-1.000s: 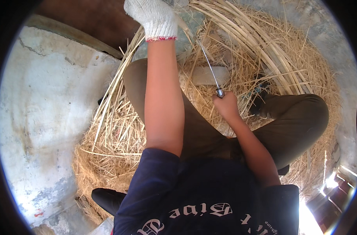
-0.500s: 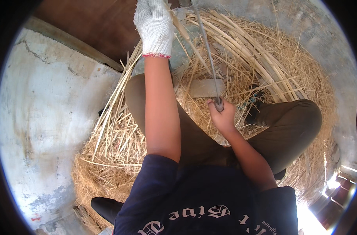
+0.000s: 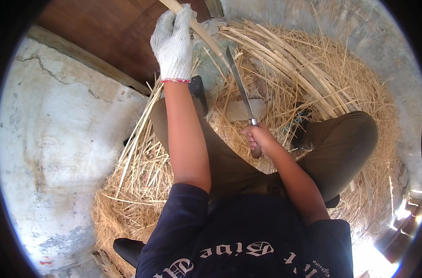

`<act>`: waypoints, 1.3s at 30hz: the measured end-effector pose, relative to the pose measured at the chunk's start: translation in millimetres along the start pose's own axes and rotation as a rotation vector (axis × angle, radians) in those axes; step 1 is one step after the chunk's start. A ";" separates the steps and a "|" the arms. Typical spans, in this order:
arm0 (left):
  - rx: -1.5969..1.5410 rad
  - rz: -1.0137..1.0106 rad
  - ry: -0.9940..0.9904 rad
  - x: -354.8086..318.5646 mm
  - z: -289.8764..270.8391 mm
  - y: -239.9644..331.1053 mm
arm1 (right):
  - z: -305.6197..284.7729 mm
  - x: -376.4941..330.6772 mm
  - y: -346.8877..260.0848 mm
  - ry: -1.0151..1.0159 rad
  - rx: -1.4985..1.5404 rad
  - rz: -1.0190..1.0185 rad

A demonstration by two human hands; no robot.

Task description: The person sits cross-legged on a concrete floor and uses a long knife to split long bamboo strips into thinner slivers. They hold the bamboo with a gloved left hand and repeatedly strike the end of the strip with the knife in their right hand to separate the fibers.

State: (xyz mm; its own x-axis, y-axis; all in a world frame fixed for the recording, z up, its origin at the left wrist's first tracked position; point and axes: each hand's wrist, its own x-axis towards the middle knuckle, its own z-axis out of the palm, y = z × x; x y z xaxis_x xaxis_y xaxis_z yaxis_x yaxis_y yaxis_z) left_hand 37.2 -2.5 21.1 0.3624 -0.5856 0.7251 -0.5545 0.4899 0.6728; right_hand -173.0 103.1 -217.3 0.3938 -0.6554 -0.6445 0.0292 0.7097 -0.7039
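Note:
A white knit glove with a red cuff covers my left hand, which is raised at the upper left. It is closed around a long pale strip that looks like split bamboo. The strip slants down to the right, and its lower end comes close to the blade; whether they touch I cannot tell. My bare right hand grips the handle of a long knife between my knees. The knife's blade points up and away, with part of its flat showing. A pale flat block lies behind the blade.
A bundle of long strips curves across the far right over heaped shavings. More thin strips lie by my left knee. A worn wall stands at the left, a brown panel at the far left.
My left hand has come nearer and slightly left with the strip. The knife has turned and tilted leftward, so its blade's flat and the handle below my right fist now show.

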 end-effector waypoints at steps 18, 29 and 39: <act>0.037 -0.044 -0.099 -5.0 1.7 13.3 | 0.2 0.6 11.8 0.517 -0.634 -0.265; -0.145 -0.148 -0.086 -4.8 1.1 13.1 | 24.2 -34.9 -18.5 -0.082 0.264 -0.010; -0.037 -0.092 -0.094 -14.9 6.8 31.1 | 21.7 -20.2 -0.1 0.410 -0.270 -0.578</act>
State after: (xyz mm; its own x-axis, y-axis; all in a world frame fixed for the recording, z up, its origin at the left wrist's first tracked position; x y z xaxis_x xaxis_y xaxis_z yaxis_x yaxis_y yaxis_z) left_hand 9.5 17.1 30.3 0.3372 -0.6864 0.6443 -0.4936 0.4539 0.7418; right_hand -161.1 121.8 -197.7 0.0092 -0.9848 -0.1734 -0.1194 0.1710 -0.9780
